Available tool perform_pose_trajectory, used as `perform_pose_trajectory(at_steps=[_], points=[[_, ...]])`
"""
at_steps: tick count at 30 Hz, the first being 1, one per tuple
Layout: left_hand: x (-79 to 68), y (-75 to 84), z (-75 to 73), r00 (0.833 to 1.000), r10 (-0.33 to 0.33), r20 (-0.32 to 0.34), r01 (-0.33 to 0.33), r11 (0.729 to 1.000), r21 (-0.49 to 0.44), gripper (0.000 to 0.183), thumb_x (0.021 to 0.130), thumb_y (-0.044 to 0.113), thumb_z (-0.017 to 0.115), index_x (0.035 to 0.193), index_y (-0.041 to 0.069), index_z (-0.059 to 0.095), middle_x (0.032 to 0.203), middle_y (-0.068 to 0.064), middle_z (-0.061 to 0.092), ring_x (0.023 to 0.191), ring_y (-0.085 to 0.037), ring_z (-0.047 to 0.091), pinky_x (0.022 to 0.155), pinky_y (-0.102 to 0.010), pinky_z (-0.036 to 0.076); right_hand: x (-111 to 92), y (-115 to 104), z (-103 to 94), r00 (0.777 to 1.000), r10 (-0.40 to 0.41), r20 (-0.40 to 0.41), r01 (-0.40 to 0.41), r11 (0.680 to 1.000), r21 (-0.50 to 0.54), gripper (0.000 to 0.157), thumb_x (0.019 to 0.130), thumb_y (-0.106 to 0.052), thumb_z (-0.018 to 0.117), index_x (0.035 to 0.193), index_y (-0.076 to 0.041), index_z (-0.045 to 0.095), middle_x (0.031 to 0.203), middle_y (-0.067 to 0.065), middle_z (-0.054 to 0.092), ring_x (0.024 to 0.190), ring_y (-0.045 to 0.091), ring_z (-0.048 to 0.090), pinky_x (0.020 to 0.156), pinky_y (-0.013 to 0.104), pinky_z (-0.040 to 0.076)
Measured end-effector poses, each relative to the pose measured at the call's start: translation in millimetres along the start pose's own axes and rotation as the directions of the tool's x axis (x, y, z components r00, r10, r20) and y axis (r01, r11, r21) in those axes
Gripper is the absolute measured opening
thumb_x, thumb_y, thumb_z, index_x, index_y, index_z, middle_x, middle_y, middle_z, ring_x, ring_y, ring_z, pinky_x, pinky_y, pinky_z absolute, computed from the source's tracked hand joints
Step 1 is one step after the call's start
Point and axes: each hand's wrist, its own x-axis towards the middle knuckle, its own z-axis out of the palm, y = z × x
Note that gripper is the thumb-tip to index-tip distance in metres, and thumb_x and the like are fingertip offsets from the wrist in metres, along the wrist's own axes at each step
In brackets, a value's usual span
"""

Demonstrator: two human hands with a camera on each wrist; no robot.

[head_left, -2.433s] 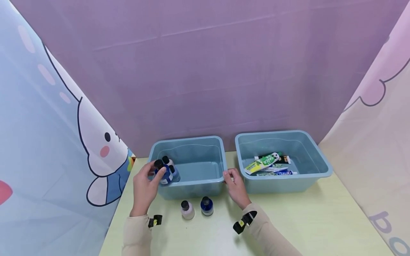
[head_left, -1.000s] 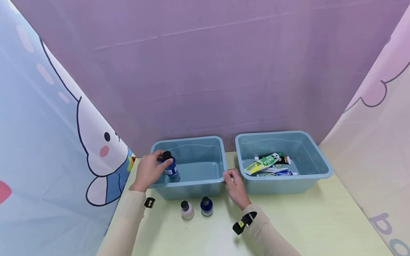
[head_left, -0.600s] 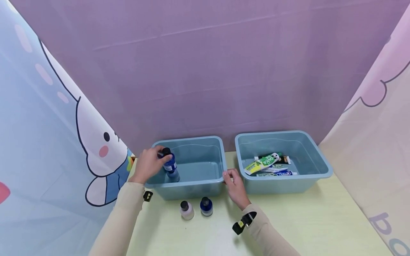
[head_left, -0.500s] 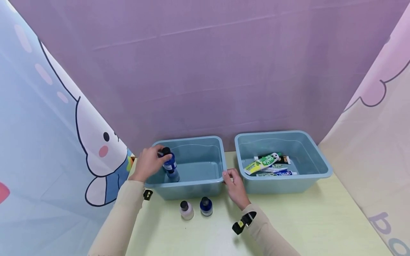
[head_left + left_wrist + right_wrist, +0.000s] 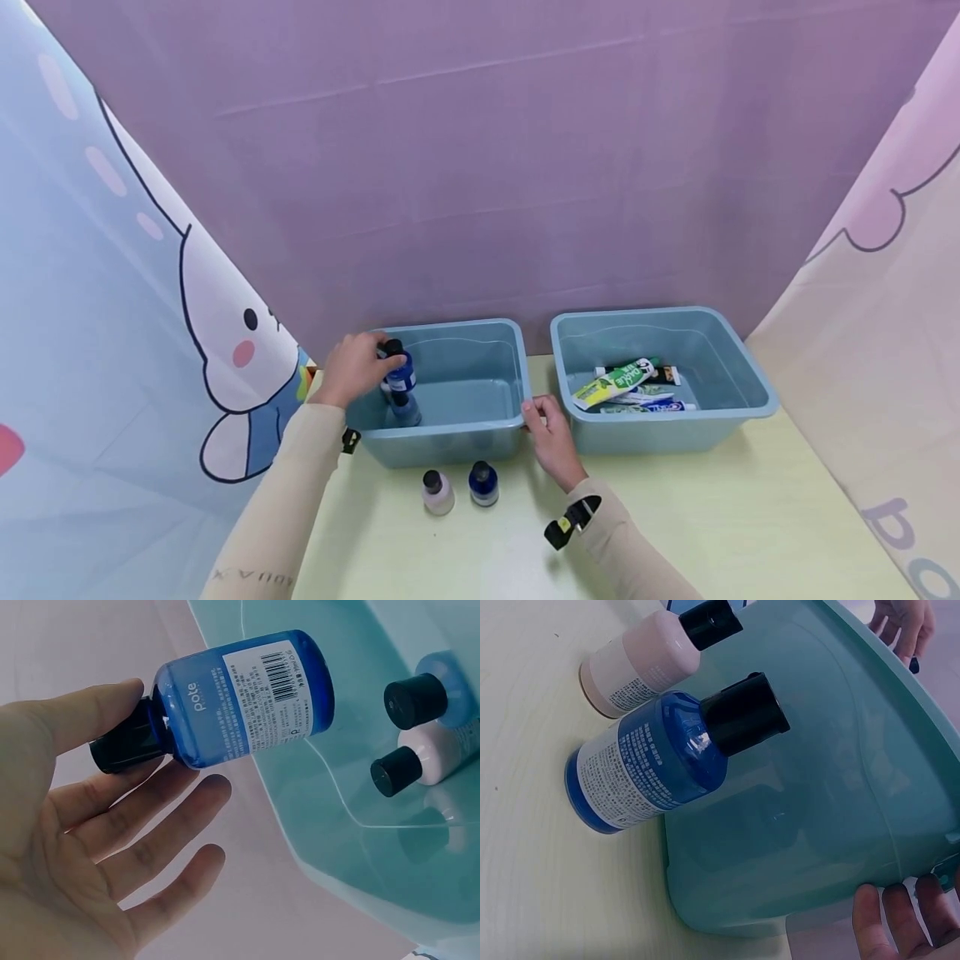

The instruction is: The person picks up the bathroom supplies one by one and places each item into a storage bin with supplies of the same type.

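My left hand (image 5: 354, 367) pinches the black cap of a dark blue bottle (image 5: 240, 697) between thumb and fingers. The bottle hangs over the left end of the left blue bin (image 5: 461, 429). Below it inside the bin are a light blue bottle (image 5: 450, 686) and a pale pink bottle (image 5: 442, 754), both black-capped; the head view mostly hides the pink one. My right hand (image 5: 553, 437) holds the rim of that bin at its front right corner. In front of the bin, another pale pink bottle (image 5: 438, 496) and another dark blue bottle (image 5: 483, 485) stand upright on the table.
To the right stands a second blue bin (image 5: 667, 425) with several toothpaste tubes (image 5: 615, 383) lying in it. Behind both bins hangs a purple cloth (image 5: 480, 167), and printed cloths close off the left and right sides of the pale table (image 5: 465, 558).
My left hand has carried the dark blue bottle from the bin's front left rim farther back over its inside, then raised it slightly. The right hand keeps its place on the rim.
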Motion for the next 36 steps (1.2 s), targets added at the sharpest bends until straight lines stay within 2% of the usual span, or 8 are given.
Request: perform_pose_trajectory(at_steps=[3, 8, 14, 18, 22, 26, 29, 36], points=[[4.0, 2.9, -1.5, 1.000, 0.008, 0.005, -0.008, 1.000, 0.007, 0.046, 0.096, 0.039, 0.071, 0.126, 0.004, 0.068, 0.114, -0.017, 0.073, 0.089, -0.028, 0.068, 0.079, -0.047, 0.059, 0.4, 0.6, -1.0, 1.000, 0.000, 0.000, 0.000, 1.000, 0.002, 0.032, 0.110, -0.033, 0.048, 0.112, -0.002, 0.058, 0.120, 0.009, 0.052, 0.109, 0.022, 0.054, 0.096, 0.038, 0.055], [13.3, 5.1, -0.5, 1.000, 0.000, 0.010, 0.000, 1.000, 0.007, 0.041, 0.095, 0.039, 0.073, 0.120, 0.006, 0.071, 0.108, -0.014, 0.074, 0.087, -0.028, 0.065, 0.079, -0.046, 0.057, 0.6, 0.3, -1.4, 1.000, 0.006, 0.009, -0.006, 1.000, -0.003, 0.036, 0.110, -0.033, 0.048, 0.115, 0.001, 0.057, 0.120, 0.008, 0.052, 0.109, 0.021, 0.054, 0.095, 0.034, 0.054], [25.6, 1.8, 5.3, 1.000, 0.001, 0.017, -0.001, 1.000, 0.010, 0.037, 0.094, 0.037, 0.074, 0.115, 0.007, 0.073, 0.101, -0.012, 0.074, 0.084, -0.028, 0.064, 0.074, -0.043, 0.055, 0.5, -0.4, -0.5, 1.000, 0.002, 0.000, -0.002, 1.000, 0.004, 0.033, 0.110, -0.032, 0.048, 0.111, -0.001, 0.057, 0.119, 0.008, 0.052, 0.109, 0.022, 0.054, 0.098, 0.044, 0.054], [30.8, -0.9, 8.9, 1.000, -0.005, 0.025, 0.005, 1.000, 0.009, 0.038, 0.094, 0.034, 0.074, 0.119, 0.005, 0.072, 0.108, -0.015, 0.074, 0.089, -0.031, 0.066, 0.081, -0.048, 0.058, 0.0, -0.4, 0.1, 1.000, 0.007, 0.000, -0.007, 1.000, 0.002, 0.032, 0.110, -0.033, 0.048, 0.111, -0.003, 0.058, 0.120, 0.008, 0.052, 0.109, 0.022, 0.054, 0.100, 0.048, 0.053], [35.7, -2.3, 12.1, 0.999, -0.024, 0.038, 0.024, 1.000, 0.003, 0.040, 0.094, 0.031, 0.074, 0.124, 0.005, 0.070, 0.115, -0.017, 0.072, 0.094, -0.033, 0.066, 0.087, -0.052, 0.059, -0.4, 0.2, 0.2, 1.000, -0.003, -0.005, 0.003, 1.000, -0.003, 0.031, 0.110, -0.031, 0.048, 0.111, -0.001, 0.058, 0.119, 0.008, 0.052, 0.108, 0.021, 0.054, 0.098, 0.044, 0.055], [40.5, -3.6, 15.4, 0.998, -0.046, 0.052, 0.046, 0.999, 0.005, 0.037, 0.093, 0.029, 0.075, 0.121, 0.006, 0.071, 0.113, -0.016, 0.072, 0.092, -0.032, 0.066, 0.087, -0.051, 0.059, 0.3, 1.2, 0.0, 1.000, -0.007, -0.005, 0.006, 1.000, -0.005, 0.034, 0.110, -0.030, 0.048, 0.115, 0.002, 0.057, 0.118, 0.008, 0.053, 0.108, 0.020, 0.054, 0.095, 0.037, 0.055], [45.3, -4.2, 18.6, 0.996, -0.063, 0.067, 0.062, 0.998, 0.008, 0.034, 0.093, 0.029, 0.076, 0.117, 0.006, 0.072, 0.109, -0.014, 0.073, 0.090, -0.030, 0.067, 0.084, -0.048, 0.059, 1.0, 1.4, -0.6, 1.000, -0.003, -0.003, 0.003, 1.000, -0.002, 0.037, 0.110, -0.031, 0.048, 0.117, 0.004, 0.057, 0.118, 0.008, 0.052, 0.108, 0.020, 0.053, 0.096, 0.036, 0.055], [55.1, -10.7, 27.2, 0.993, -0.082, 0.089, 0.081, 0.997, 0.016, 0.028, 0.093, 0.028, 0.076, 0.110, 0.006, 0.074, 0.103, -0.013, 0.075, 0.085, -0.028, 0.067, 0.077, -0.042, 0.057, -0.2, 0.0, -1.1, 1.000, -0.007, -0.006, 0.007, 1.000, -0.001, 0.029, 0.110, -0.031, 0.049, 0.111, -0.004, 0.059, 0.119, 0.008, 0.053, 0.109, 0.021, 0.054, 0.098, 0.041, 0.055]])
